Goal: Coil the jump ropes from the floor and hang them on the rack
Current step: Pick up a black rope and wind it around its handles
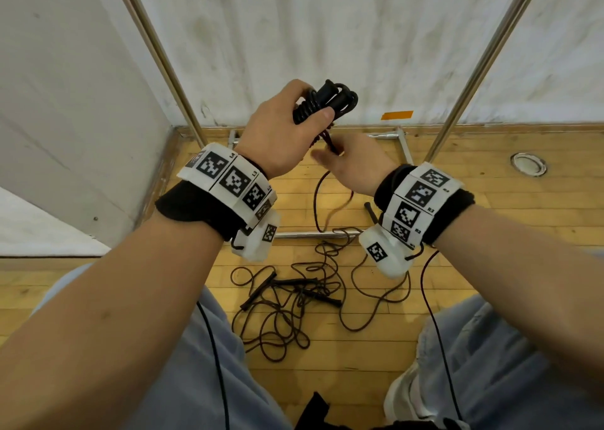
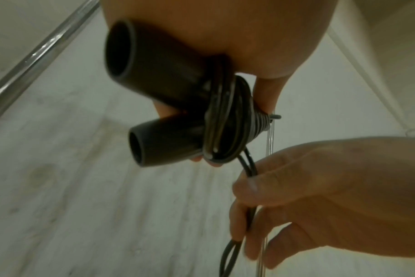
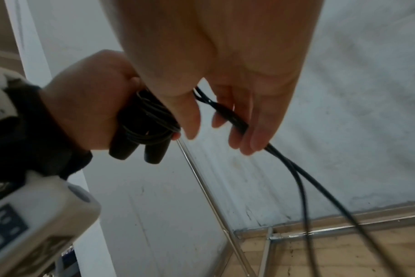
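Note:
My left hand [image 1: 294, 119] grips two black jump rope handles [image 1: 340, 98] held side by side, with cord wound around them in tight turns [image 2: 225, 127]. Just below it my right hand [image 1: 346, 165] holds the doubled loose cord [image 3: 235, 118] between thumb and fingers; the cord runs down from there toward the floor [image 3: 303, 187]. Further black jump ropes [image 1: 287, 302] lie tangled on the wooden floor between my knees. The metal rack's two uprights [image 1: 157, 57] [image 1: 490, 57] rise on either side in front of me.
The rack's base bars [image 1: 313, 234] lie on the wood floor, with rope draped over the near one. White walls close the corner ahead and to the left. An orange tape strip [image 1: 396, 115] marks the wall; a round metal floor fitting [image 1: 528, 164] sits at right.

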